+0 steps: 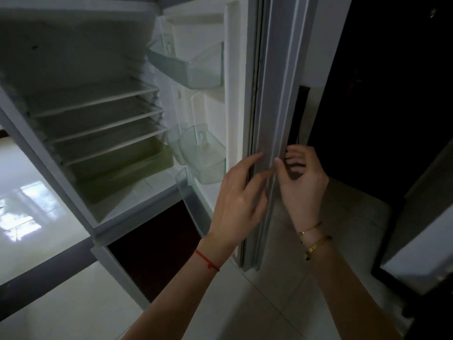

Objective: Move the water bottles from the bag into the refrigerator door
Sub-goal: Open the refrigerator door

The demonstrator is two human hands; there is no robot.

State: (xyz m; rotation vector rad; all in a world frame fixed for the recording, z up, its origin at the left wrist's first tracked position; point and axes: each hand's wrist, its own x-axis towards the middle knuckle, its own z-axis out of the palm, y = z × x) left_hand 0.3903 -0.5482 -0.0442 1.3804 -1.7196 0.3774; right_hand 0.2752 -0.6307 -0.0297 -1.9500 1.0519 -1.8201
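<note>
Head view. Open refrigerator door (277, 82), long axis upright, free edge turned toward the camera, inner face looking left at the cabinet. On that face, upper door bin (193, 67) and lower door bin (206, 155), both clear plastic. At the free edge, mid height, right hand (302, 185) gripping the door, fingers curled behind, thumb in front. Just beside it, left hand (239, 195), fingers straight, tips laid on the grey seal (267, 119), clasping nothing. Inside the cabinet, glass shelves (98, 104) and a greenish drawer (122, 168). Pale tiled floor (245, 303) below the door's bottom corner; darkness right of the edge.
</note>
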